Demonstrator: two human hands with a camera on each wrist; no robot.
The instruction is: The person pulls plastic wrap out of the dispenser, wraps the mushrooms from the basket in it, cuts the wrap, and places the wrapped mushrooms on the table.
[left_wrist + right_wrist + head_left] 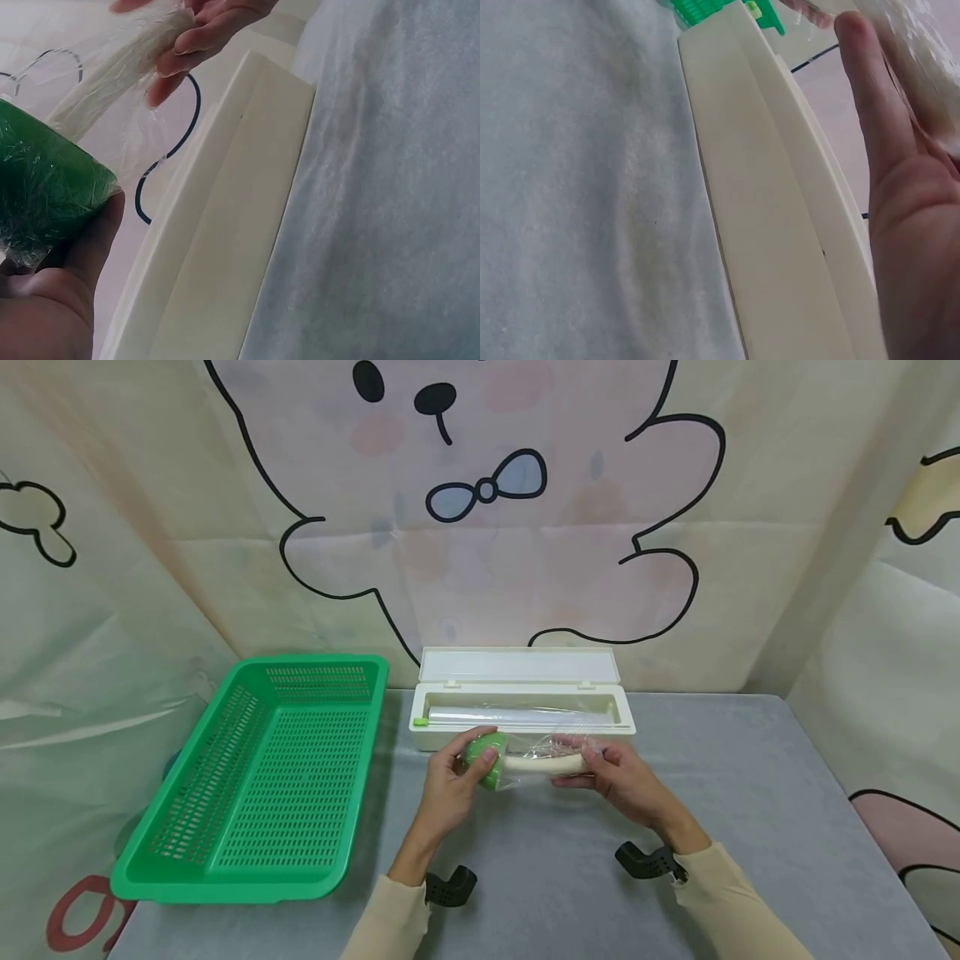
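Both hands hold a green-headed, white-handled utensil (542, 765) wrapped in clear plastic film, lifted in front of a white cling film box. Its exact kind is hard to tell. My left hand (448, 793) grips the rounded green head (45, 176), thumb on the near side. At the other end, my right hand (626, 783) pinches the white handle and the loose film (573, 735) around it. The left wrist view shows crinkled film over the head and along the handle. In the right wrist view, the right thumb (870, 90) lies along the wrapped handle (922, 67).
Behind the hands stands the cling film box (523, 739), lid (519, 666) raised, a film roll (517, 717) inside and a small green slider (421, 722) at its left. A green perforated basket (341, 852) is on the left of the grey-covered table (750, 827). Printed fabric walls surround it.
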